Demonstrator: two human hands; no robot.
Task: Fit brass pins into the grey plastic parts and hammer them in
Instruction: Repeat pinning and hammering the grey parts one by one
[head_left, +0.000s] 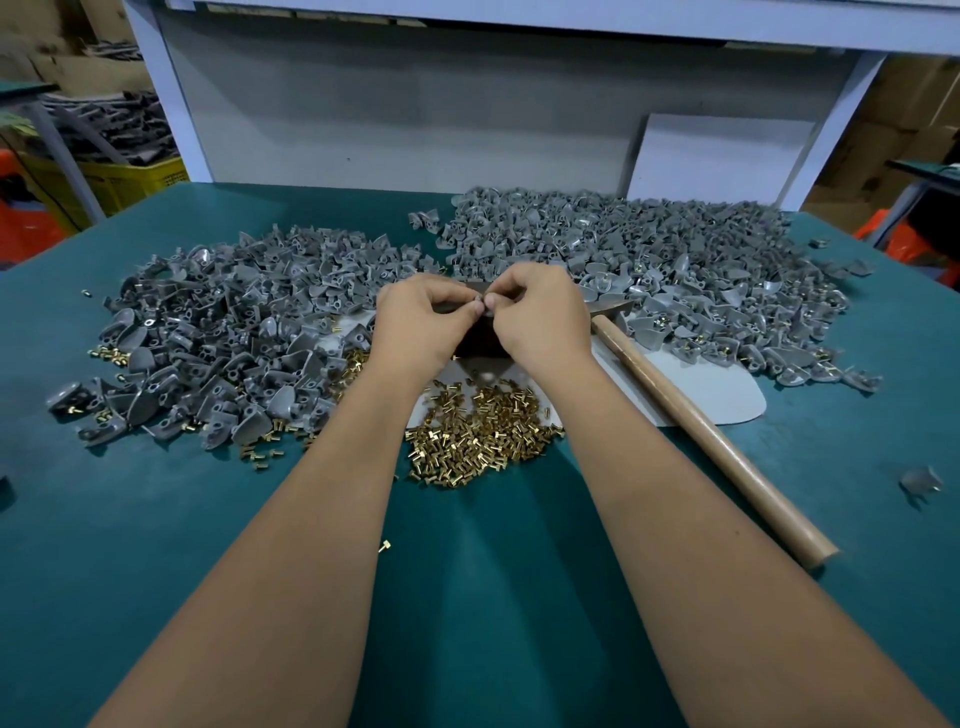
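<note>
1. Teal bench mat (156, 519) carries two heaps of grey plastic parts (234, 322) at far left and far right, with loose brass pins (478, 431) near centre.
2. Left hand (421, 322) and right hand (540, 322) meet fingertip to fingertip, both pinching one small grey part (the pin itself is hidden).
3. Hammer (701, 431) lies at right, untouched.
4. Pins look light, hard and prone to rolling; best pinched by the head. Parts look stiff; hold by the flat wing.

Grey plastic parts (291, 312), brass-gold pins (483, 431) (possibly tarnished), teal table (156, 519), tan hammer handle (717, 441)
</note>
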